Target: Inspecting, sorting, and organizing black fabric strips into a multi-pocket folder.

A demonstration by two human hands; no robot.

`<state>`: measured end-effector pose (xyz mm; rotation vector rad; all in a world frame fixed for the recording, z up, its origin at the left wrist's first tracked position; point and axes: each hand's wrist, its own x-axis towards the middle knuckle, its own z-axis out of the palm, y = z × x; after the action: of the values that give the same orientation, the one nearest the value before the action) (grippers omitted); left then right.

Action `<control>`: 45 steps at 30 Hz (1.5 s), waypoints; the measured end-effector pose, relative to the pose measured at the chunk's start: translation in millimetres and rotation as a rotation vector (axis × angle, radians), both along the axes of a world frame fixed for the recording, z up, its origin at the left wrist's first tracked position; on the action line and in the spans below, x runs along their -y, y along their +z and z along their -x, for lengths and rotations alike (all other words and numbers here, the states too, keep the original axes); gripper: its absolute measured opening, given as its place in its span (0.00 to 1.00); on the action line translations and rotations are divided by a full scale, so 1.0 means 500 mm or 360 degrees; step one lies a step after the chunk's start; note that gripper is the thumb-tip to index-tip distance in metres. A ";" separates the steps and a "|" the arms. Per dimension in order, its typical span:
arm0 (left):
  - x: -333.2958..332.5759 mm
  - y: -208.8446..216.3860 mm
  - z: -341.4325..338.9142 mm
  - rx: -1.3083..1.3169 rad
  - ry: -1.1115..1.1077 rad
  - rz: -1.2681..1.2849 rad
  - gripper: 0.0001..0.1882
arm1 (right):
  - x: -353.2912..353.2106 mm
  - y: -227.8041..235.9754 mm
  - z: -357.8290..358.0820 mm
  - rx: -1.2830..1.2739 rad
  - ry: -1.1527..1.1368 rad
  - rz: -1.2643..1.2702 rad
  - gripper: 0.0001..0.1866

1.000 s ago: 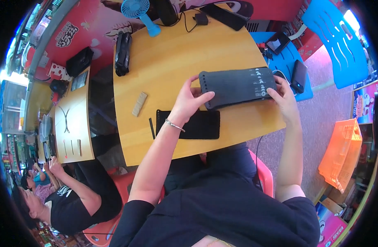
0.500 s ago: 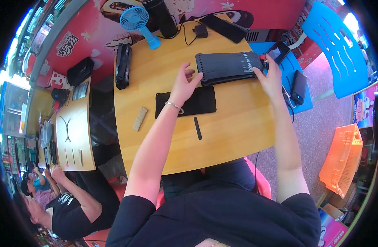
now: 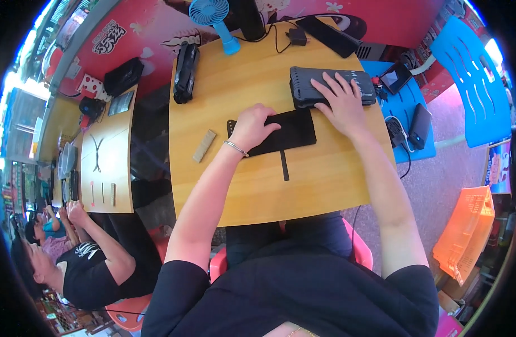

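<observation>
My right hand [image 3: 343, 106] lies with spread fingers on a stack of flat black pouch-like pieces [image 3: 306, 78] at the back right of the wooden table [image 3: 235, 199]. The stack's left edge has a row of small notches or holes, and pale marks show on its top. Left of it, my left hand [image 3: 254, 129] rests over the left part of a single flat black piece [image 3: 294, 128], thumb apart from the bent fingers. Small holes line that piece's left end. A thin black strip [image 3: 285, 167] lies just in front of it, and a small beige bar [image 3: 204, 146] to its left.
Behind stand a blue fan [image 3: 218, 25], a dark bottle [image 3: 251, 19], a black case [image 3: 186, 73], a charger [image 3: 297, 37] and a long black object [image 3: 328, 36]. A blue chair [image 3: 471, 84] holds a power bank [image 3: 420, 126]. A co-worker [image 3: 95, 269] sits left; an orange crate [image 3: 463, 233] stands right.
My left hand has left the stack's left edge and come down onto the single black piece. My right hand has moved from the stack's right end onto its top. The whole view has shifted slightly.
</observation>
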<state>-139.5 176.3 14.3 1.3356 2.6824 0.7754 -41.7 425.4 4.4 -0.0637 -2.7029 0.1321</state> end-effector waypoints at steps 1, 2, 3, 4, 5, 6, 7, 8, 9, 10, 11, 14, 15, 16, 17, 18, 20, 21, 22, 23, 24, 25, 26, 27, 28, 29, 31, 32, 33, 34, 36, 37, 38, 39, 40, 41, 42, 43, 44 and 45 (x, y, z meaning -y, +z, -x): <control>0.001 0.013 -0.006 0.0002 0.0005 -0.0007 0.15 | 0.000 0.001 0.000 0.0002 0.0005 -0.0007 0.31; 0.005 0.028 -0.013 0.0079 -0.0008 0.0024 0.14 | 0.000 0.000 0.000 0.0009 0.0012 -0.0001 0.30; 0.012 0.044 -0.020 0.0155 -0.0019 0.0056 0.14 | 0.002 -0.001 0.001 0.0015 0.0020 0.0005 0.30; 0.025 0.067 -0.027 0.0145 -0.0010 0.0047 0.14 | 0.002 -0.001 0.005 0.0005 0.0030 -0.0002 0.30; 0.047 0.090 -0.038 0.0169 -0.0057 0.0132 0.12 | 0.003 -0.007 0.004 -0.0008 0.0025 -0.0013 0.30; 0.070 0.115 -0.054 0.0192 -0.0101 0.0217 0.11 | 0.004 -0.009 0.002 -0.0022 0.0025 -0.0023 0.30; 0.092 0.148 -0.077 0.0186 -0.0087 0.0216 0.11 | 0.003 -0.008 0.001 -0.0029 0.0038 -0.0023 0.30; 0.115 0.185 -0.105 0.0316 -0.0099 0.0071 0.09 | 0.000 -0.009 0.000 0.0002 0.0021 -0.0023 0.31; 0.138 0.213 -0.132 0.0446 -0.0114 -0.0073 0.07 | -0.001 -0.010 -0.002 0.0035 0.0002 -0.0022 0.31; 0.165 0.235 -0.158 0.0434 -0.0090 -0.0071 0.07 | 0.004 0.004 -0.007 0.0092 0.0023 0.0005 0.31; 0.186 0.252 -0.183 0.0164 -0.0238 -0.0201 0.06 | 0.000 0.010 -0.015 0.0087 0.0036 0.0006 0.31; 0.237 0.259 -0.250 -0.0178 -0.0349 -0.0463 0.07 | 0.017 0.047 -0.037 -0.0136 0.0094 0.0032 0.33; 0.246 0.257 -0.267 -0.0244 -0.0337 -0.0604 0.08 | 0.038 0.071 -0.052 -0.0137 0.0114 0.0033 0.33; 0.253 0.251 -0.286 -0.0189 -0.0306 -0.0709 0.10 | 0.077 0.098 -0.074 -0.0201 0.0315 0.0479 0.34; 0.255 0.236 -0.298 -0.0186 -0.0297 -0.0713 0.10 | 0.117 0.116 -0.100 -0.0257 0.0492 0.0918 0.35; 0.255 0.212 -0.307 -0.0058 -0.0261 -0.0932 0.10 | 0.159 0.124 -0.123 0.0012 0.0659 0.1587 0.35; 0.251 0.191 -0.324 0.0129 -0.0247 -0.1238 0.11 | 0.224 0.135 -0.161 0.0300 0.0802 0.2254 0.35; 0.251 0.181 -0.330 0.0141 -0.0261 -0.1243 0.11 | 0.244 0.142 -0.180 0.0429 0.0772 0.2714 0.35; 0.253 0.169 -0.337 0.0099 -0.0192 -0.1294 0.12 | 0.253 0.148 -0.194 0.0561 0.0742 0.3174 0.35; 0.254 0.157 -0.343 0.0056 -0.0121 -0.1343 0.12 | 0.247 0.143 -0.206 0.0553 0.0738 0.3172 0.35; 0.255 0.149 -0.348 0.0003 -0.0090 -0.1313 0.13 | 0.235 0.133 -0.218 0.0569 0.0941 0.3378 0.33; 0.256 0.138 -0.356 0.0005 -0.0093 -0.1312 0.13 | 0.232 0.129 -0.230 0.0587 0.1154 0.3582 0.32; 0.256 0.128 -0.364 0.0012 -0.0038 -0.1310 0.13 | 0.237 0.127 -0.241 0.0584 0.1153 0.3583 0.32; 0.255 0.121 -0.372 0.0020 0.0018 -0.1308 0.12 | 0.245 0.127 -0.253 0.0554 0.1003 0.3492 0.29; 0.252 0.117 -0.382 0.0002 0.0071 -0.1323 0.12 | 0.252 0.127 -0.264 0.0522 0.0851 0.3399 0.27; 0.253 0.110 -0.390 0.0006 0.0069 -0.1320 0.12 | 0.259 0.130 -0.272 0.0520 0.0848 0.3402 0.27; 0.257 0.093 -0.403 -0.0120 0.0175 -0.1264 0.12 | 0.275 0.136 -0.286 0.0558 0.0702 0.3358 0.23; 0.252 0.089 -0.412 -0.0191 0.0198 -0.1249 0.11 | 0.286 0.139 -0.294 0.0551 0.0700 0.3363 0.23; 0.248 0.084 -0.419 -0.0189 0.0192 -0.1245 0.11 | 0.298 0.142 -0.303 0.0605 0.0590 0.3211 0.22; 0.244 0.077 -0.427 -0.0241 0.0224 -0.1195 0.10 | 0.307 0.145 -0.310 0.0656 0.0479 0.3055 0.20; 0.251 0.068 -0.430 -0.0372 0.0170 -0.1032 0.14 | 0.320 0.147 -0.316 0.0642 0.0555 0.2997 0.21; 0.250 0.064 -0.432 -0.0368 0.0166 -0.1033 0.14 | 0.323 0.146 -0.320 0.0640 0.0631 0.2933 0.23; 0.247 0.062 -0.432 -0.0499 0.0221 -0.0961 0.17 | 0.321 0.145 -0.322 0.0638 0.0625 0.2933 0.23; 0.244 0.059 -0.430 -0.0630 0.0276 -0.0888 0.20 | 0.315 0.142 -0.320 0.0606 0.0621 0.2869 0.21; 0.240 0.057 -0.421 -0.0610 0.0283 -0.0933 0.26 | 0.308 0.140 -0.316 0.0575 0.0618 0.2804 0.20; 0.241 0.054 -0.416 -0.0609 0.0282 -0.0936 0.26 | 0.302 0.139 -0.313 0.0545 0.0617 0.2739 0.18; 0.245 0.051 -0.411 -0.0324 0.0393 -0.1129 0.27 | 0.298 0.144 -0.312 0.0516 0.0620 0.2722 0.16; 0.248 0.055 -0.406 -0.0032 0.0504 -0.1314 0.28 | 0.294 0.147 -0.313 0.0521 0.0618 0.2720 0.16; 0.251 0.065 -0.397 0.0042 0.0554 -0.1244 0.28 | 0.289 0.148 -0.315 0.0598 0.0622 0.2686 0.15; 0.253 0.069 -0.388 0.0045 0.0560 -0.1247 0.28 | 0.285 0.151 -0.316 0.0677 0.0626 0.2651 0.14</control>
<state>54.6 49.9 48.9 0.8853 2.7141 2.0082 116.5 282.8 79.8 -0.0426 -2.0698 2.5447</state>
